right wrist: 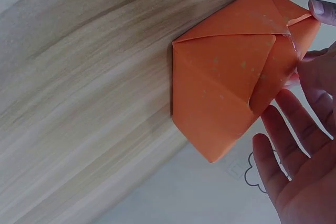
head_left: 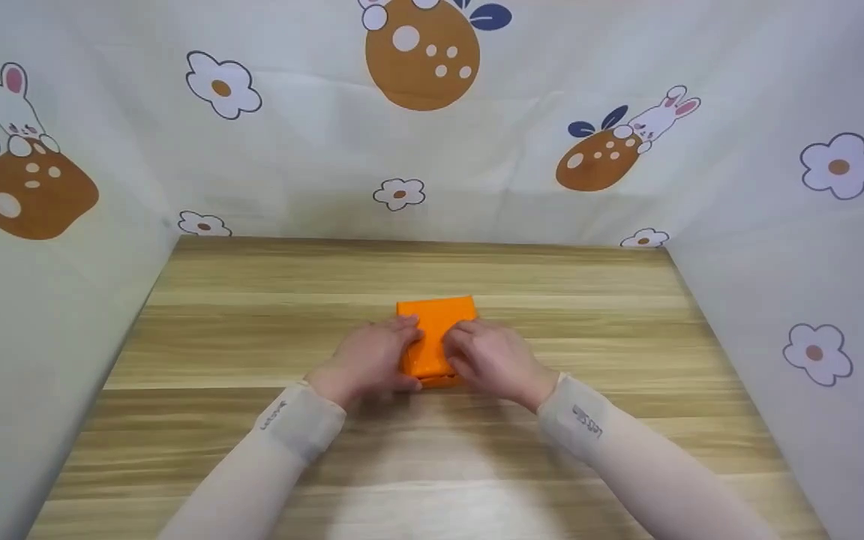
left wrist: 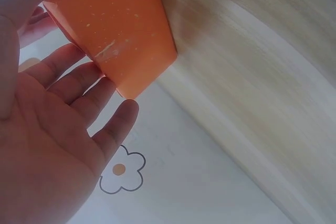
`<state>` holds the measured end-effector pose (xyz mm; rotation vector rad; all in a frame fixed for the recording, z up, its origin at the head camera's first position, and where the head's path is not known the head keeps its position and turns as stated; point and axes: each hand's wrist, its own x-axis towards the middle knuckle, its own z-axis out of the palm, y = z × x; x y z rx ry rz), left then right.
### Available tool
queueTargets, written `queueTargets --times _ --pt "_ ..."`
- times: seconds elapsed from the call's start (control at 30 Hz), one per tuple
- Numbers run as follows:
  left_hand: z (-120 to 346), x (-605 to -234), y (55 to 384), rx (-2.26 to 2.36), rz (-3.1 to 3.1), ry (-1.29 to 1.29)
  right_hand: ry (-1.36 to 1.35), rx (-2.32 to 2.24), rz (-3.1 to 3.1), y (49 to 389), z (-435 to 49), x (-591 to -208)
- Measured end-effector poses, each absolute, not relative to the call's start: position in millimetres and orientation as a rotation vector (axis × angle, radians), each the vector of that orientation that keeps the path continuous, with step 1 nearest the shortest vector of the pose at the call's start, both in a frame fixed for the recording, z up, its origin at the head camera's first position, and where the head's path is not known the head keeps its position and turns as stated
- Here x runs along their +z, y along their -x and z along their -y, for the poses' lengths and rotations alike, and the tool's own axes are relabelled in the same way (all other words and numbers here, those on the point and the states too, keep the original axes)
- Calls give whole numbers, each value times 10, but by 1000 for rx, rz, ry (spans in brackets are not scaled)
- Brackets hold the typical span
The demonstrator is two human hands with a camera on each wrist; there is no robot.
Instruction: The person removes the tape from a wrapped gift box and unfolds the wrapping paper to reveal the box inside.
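Observation:
A box wrapped in orange paper (head_left: 436, 315) lies on the wooden table between both hands, with folded flaps on its near side. My left hand (head_left: 376, 356) holds its left side, thumb low at the near corner and fingertips on top. In the left wrist view, the fingers (left wrist: 79, 82) lie along the edge of the speckled orange paper. My right hand (head_left: 499, 360) has its fingers bent over the box's right part. Overlapping triangular folds (right wrist: 231, 72) show in the right wrist view, with the right thumb (right wrist: 321, 11) at one corner and the fingertips along an edge.
The wood-grain table (head_left: 252, 300) is bounded by a cream curtain (head_left: 312, 150) at the back and sides, printed with rabbits, orange fruit and flowers. Light bands (head_left: 301, 421) wrap both wrists over pale sleeves.

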<state>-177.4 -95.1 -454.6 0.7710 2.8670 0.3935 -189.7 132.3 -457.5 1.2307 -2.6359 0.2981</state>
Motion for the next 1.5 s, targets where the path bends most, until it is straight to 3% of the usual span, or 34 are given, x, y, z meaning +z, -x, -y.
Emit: queueTargets --times 0.9,1.5 --pt "959 -4556 1775 395 -2868 -779 -1374 219 2300 1600 -1465 -4625" --pt "953 -4552 1771 382 -2856 -762 -1225 159 2542 1631 -1551 -4587"
